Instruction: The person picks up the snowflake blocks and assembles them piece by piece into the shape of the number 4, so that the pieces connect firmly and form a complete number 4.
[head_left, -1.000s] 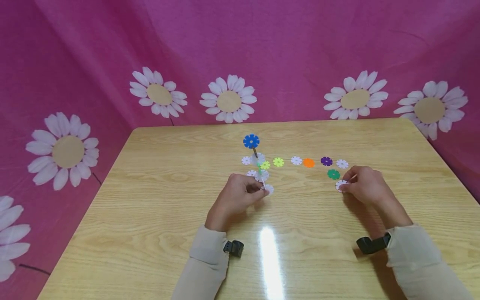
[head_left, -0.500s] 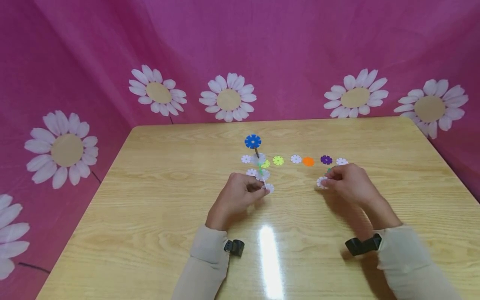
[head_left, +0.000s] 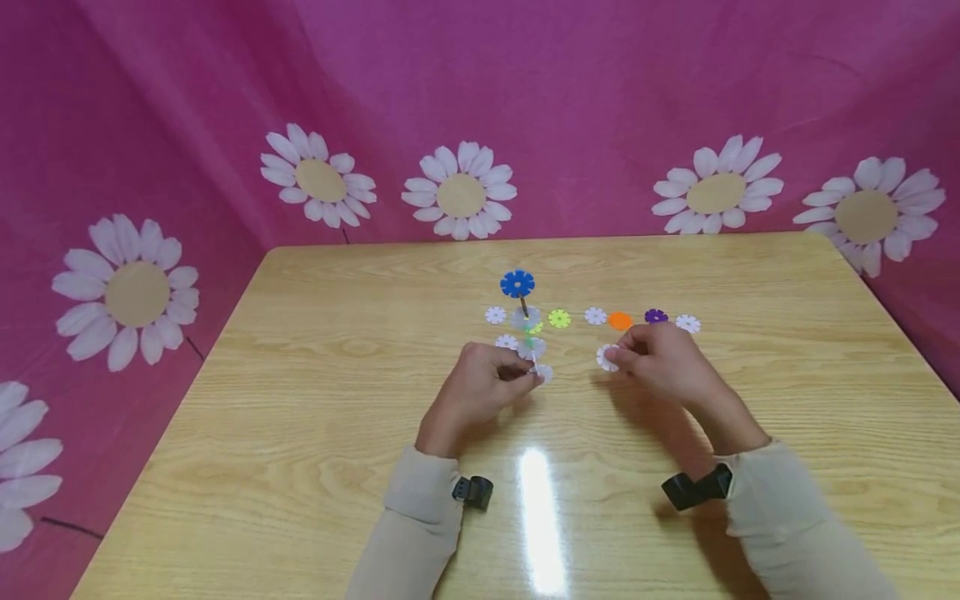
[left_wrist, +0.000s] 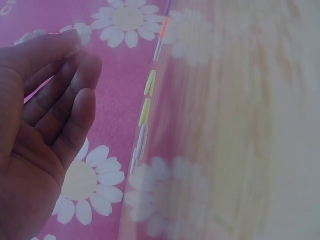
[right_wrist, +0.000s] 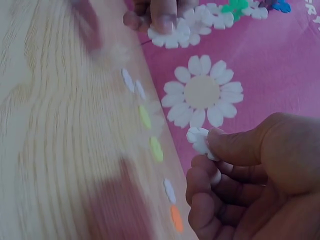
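Observation:
My left hand pinches the lower end of a chain of interlocking snowflake discs, held above the table. A blue disc tops the chain; a green disc and several white ones show in the right wrist view. Between thumb and fingers of my right hand is a single white snowflake disc, apart from the chain and to its right. The left wrist view has the left hand's curled fingers, but what they pinch is barely visible there.
Loose discs lie in a row across the wooden table beyond the hands: white, yellow-green, orange and purple among them. A pink curtain with printed daisies hangs behind the table.
My right hand has moved left over the table with the white disc, closer to the chain. The left hand stays nearly still while the chain's top tilts slightly right.

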